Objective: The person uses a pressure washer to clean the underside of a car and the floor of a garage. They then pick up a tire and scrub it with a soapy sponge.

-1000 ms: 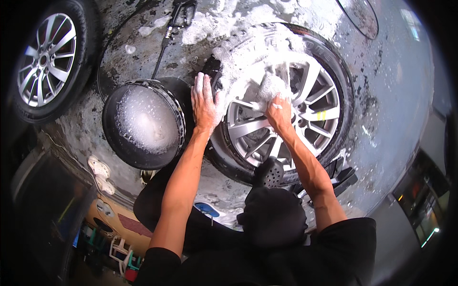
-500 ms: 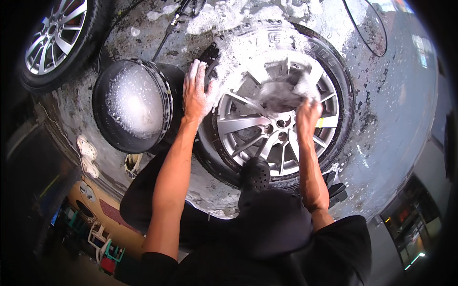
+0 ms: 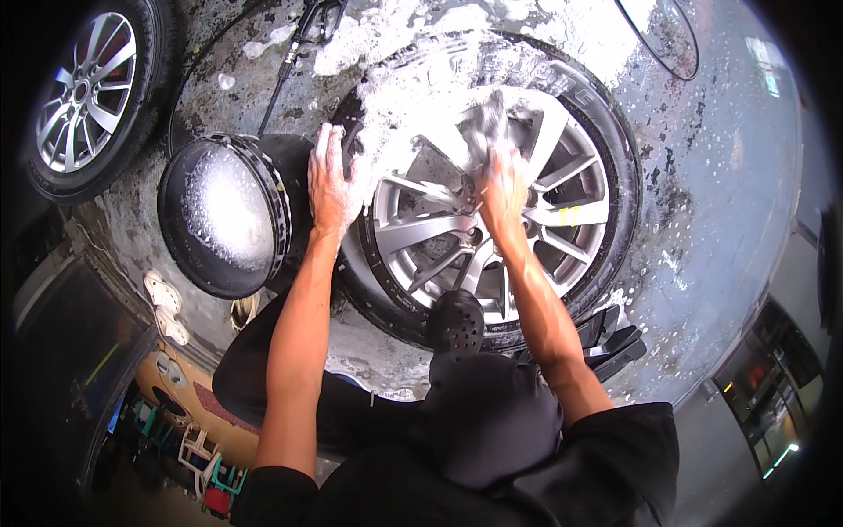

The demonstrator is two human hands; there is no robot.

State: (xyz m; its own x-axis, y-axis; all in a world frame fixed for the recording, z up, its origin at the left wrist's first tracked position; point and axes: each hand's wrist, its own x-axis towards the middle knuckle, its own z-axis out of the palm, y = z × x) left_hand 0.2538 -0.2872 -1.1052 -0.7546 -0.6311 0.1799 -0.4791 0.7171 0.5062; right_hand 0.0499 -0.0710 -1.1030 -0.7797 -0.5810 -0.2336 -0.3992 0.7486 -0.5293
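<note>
A car wheel lies flat on the ground, its silver alloy rim (image 3: 413,233) inside a black tyre (image 3: 619,158). White foam covers the upper left of the tyre and part of the spokes. My right hand (image 3: 503,193) is closed over the spokes, just above the hub, on a soapy grey cloth (image 3: 493,123) smeared by motion. My left hand (image 3: 334,189), wet with suds, lies along the tyre's left side with its fingers stretched out. Beside it stands a black bucket (image 3: 169,220) with foamy water in it. A black clog (image 3: 457,321) on my foot presses against the rim's near edge.
Another wheel (image 3: 88,92) stands at the far left. A spray gun (image 3: 294,53) with a hose lies behind the bucket amid foam. Pale clogs (image 3: 167,303) sit at the left, and a black plastic object (image 3: 615,347) lies right of the tyre's near edge.
My right hand has swept the cloth leftward and up across the rim, from the right spokes to above the hub. My left hand stays on the tyre's side; the view has shifted slightly.
</note>
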